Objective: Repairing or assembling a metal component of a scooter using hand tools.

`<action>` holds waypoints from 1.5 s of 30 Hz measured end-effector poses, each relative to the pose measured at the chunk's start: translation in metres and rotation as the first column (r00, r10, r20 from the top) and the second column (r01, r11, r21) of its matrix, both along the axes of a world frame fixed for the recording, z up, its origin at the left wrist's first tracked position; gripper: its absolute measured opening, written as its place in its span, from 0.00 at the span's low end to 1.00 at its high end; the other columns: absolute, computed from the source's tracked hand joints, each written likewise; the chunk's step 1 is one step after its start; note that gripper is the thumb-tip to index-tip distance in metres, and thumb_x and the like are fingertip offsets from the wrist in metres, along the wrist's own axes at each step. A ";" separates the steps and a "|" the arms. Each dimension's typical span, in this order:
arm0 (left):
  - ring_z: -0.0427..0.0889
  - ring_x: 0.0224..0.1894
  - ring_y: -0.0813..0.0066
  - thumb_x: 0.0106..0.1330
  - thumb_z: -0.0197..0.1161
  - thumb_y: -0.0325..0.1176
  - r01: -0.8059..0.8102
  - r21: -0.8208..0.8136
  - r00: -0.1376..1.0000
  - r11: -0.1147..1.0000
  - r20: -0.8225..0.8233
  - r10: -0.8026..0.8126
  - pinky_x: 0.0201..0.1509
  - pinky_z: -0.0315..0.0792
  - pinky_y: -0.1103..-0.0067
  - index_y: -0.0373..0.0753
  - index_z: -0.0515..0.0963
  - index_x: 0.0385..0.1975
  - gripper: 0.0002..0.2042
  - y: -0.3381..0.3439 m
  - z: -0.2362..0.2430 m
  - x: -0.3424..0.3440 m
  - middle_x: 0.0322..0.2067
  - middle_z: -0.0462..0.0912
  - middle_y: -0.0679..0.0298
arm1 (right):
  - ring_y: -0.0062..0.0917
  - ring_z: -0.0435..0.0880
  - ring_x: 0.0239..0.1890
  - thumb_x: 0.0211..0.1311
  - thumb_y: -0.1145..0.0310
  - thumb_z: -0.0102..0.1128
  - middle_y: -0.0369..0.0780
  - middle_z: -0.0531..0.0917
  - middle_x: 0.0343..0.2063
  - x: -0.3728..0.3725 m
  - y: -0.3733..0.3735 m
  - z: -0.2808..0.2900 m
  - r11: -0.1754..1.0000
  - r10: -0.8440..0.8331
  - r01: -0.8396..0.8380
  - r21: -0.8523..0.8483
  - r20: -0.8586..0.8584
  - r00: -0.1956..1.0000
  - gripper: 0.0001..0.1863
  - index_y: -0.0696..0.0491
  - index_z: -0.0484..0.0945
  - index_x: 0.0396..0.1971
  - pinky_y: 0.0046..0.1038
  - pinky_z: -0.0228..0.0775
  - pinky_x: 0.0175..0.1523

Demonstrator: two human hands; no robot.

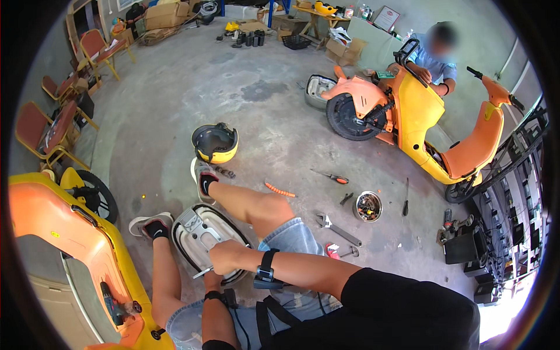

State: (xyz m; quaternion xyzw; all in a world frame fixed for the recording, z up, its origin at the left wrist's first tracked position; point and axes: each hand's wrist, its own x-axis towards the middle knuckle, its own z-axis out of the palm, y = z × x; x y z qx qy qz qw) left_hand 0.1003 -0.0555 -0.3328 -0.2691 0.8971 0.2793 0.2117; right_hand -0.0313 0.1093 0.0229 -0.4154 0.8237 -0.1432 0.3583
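Observation:
An upturned scooter seat (195, 233) lies between my feet, its whitish underside facing up inside a black rim. A metal bracket plate is fixed on that underside. My right hand (228, 256) is closed in a fist over the near part of the seat. From beneath it pokes a thin silvery metal rod (203, 272); the rest of this piece is covered by my fingers. My left hand (213, 281) is just below the right one at the seat's near edge, mostly covered, so its fingers do not show.
Right of my leg lie an adjustable wrench (339, 230), screwdrivers (331, 177) and a tin of small parts (368, 206). A yellow helmet (216, 143) rests beyond my foot. Orange-yellow scooters stand at left (87, 233) and right (417, 111); a person (434, 61) leans behind the right one.

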 end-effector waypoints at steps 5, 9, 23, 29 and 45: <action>0.81 0.27 0.56 0.57 0.61 0.43 -0.272 0.266 0.902 0.925 -0.264 0.341 0.29 0.71 0.66 0.30 0.79 0.28 0.18 0.015 -0.007 0.006 0.22 0.81 0.53 | 0.44 0.82 0.39 0.42 0.72 0.54 0.53 0.82 0.34 0.003 0.001 -0.004 1.000 -0.020 0.020 -0.002 0.005 1.000 0.14 0.63 0.82 0.30 0.37 0.74 0.42; 0.74 0.17 0.73 0.56 0.65 0.39 -0.541 0.815 0.531 0.206 0.141 0.836 0.17 0.63 0.73 0.35 0.77 0.22 0.12 -0.001 -0.031 0.016 0.15 0.74 0.65 | 0.44 0.82 0.38 0.41 0.72 0.55 0.54 0.82 0.33 0.008 -0.005 0.012 0.999 0.000 0.001 -0.042 0.013 1.000 0.13 0.63 0.82 0.28 0.37 0.74 0.41; 0.83 0.29 0.59 0.64 0.51 0.50 -0.385 -0.334 0.923 0.860 -0.158 0.352 0.28 0.73 0.68 0.38 0.78 0.30 0.19 0.031 0.019 -0.009 0.26 0.83 0.57 | 0.43 0.82 0.42 0.47 0.67 0.53 0.54 0.82 0.36 0.000 -0.016 -0.011 0.998 0.047 -0.048 0.041 0.034 0.998 0.16 0.61 0.82 0.32 0.38 0.73 0.45; 0.83 0.36 0.58 0.64 0.44 0.48 0.001 -0.382 0.991 0.924 -0.125 -0.053 0.36 0.74 0.64 0.44 0.77 0.40 0.18 0.038 0.043 0.000 0.33 0.84 0.57 | 0.44 0.82 0.41 0.49 0.67 0.51 0.53 0.82 0.36 0.007 -0.019 -0.014 0.994 0.079 -0.078 0.071 -0.010 0.997 0.16 0.59 0.82 0.33 0.39 0.73 0.44; 0.83 0.39 0.63 0.60 0.51 0.38 0.137 -0.438 0.989 0.889 0.111 -0.098 0.39 0.75 0.68 0.51 0.82 0.32 0.10 0.025 0.065 -0.015 0.33 0.84 0.63 | 0.45 0.82 0.40 0.42 0.67 0.55 0.56 0.81 0.33 -0.009 -0.027 -0.012 0.999 0.010 -0.009 0.050 -0.020 1.000 0.17 0.62 0.82 0.31 0.39 0.74 0.45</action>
